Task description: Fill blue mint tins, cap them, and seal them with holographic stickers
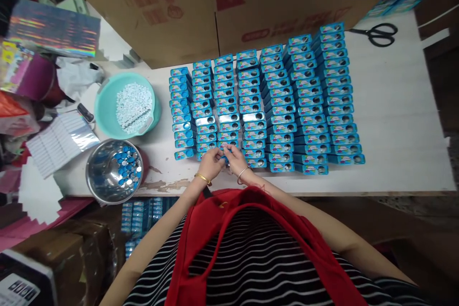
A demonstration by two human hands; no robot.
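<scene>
My left hand (212, 163) and my right hand (236, 161) meet at the table's front edge, fingers pinched together. Between the fingertips shows a small blue cap (224, 158), mostly hidden by them. Right beyond my hands stand rows of small blue boxes (227, 126) with printed tops. Most tops have a dark round hole; those in the leftmost column (183, 143) show blue discs there instead. Round blue and silver caps (126, 170) lie loose in a steel bowl (98, 172) on the left.
A turquoise basin (103, 114) of small white pellets (132, 105) stands behind the bowl. A large cardboard carton (193, 19) blocks the back. Black scissors (382, 35) lie at the back right. Papers (53, 141) and bags crowd the left; more blue boxes (138, 215) sit below the table edge.
</scene>
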